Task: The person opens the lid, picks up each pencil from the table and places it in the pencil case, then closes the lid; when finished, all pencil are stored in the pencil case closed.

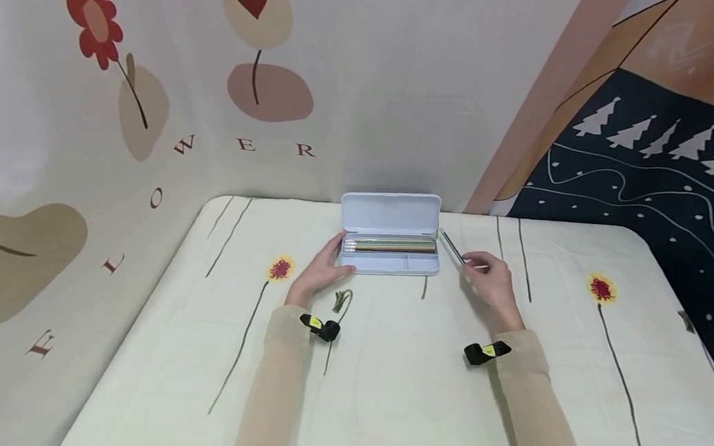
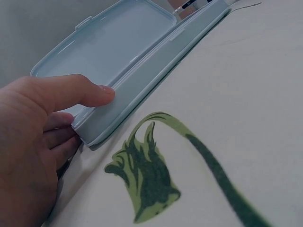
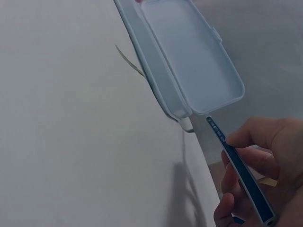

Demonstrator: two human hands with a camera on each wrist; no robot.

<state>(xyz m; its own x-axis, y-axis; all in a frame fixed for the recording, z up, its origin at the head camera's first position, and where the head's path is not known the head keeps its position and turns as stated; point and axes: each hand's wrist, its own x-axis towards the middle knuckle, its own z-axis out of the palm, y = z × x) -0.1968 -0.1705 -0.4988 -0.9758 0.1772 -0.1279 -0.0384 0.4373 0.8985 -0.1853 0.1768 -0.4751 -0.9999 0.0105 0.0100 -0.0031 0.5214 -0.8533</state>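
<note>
A pale blue pencil case (image 1: 384, 272) stands at the back of the table, its lid (image 1: 390, 213) raised. Inside lie several pencils (image 1: 393, 245) with white ends toward the left. My left hand (image 1: 323, 269) grips the case's left end, thumb on the front wall and the other fingers round the end, as the left wrist view shows. Just right of the case, my right hand (image 1: 490, 277) pinches a dark blue pencil (image 3: 244, 172) with pale edges, slanting up toward the case's right side. A second short blue end (image 3: 238, 220) shows below that hand's fingers.
A white cloth (image 1: 382, 391) printed with flowers covers the table. Behind the case rises a pale printed wall hanging (image 1: 415, 103). A dark hanging with white trees (image 1: 646, 181) drops beside the right edge. Each wrist carries a small black camera (image 1: 327, 329).
</note>
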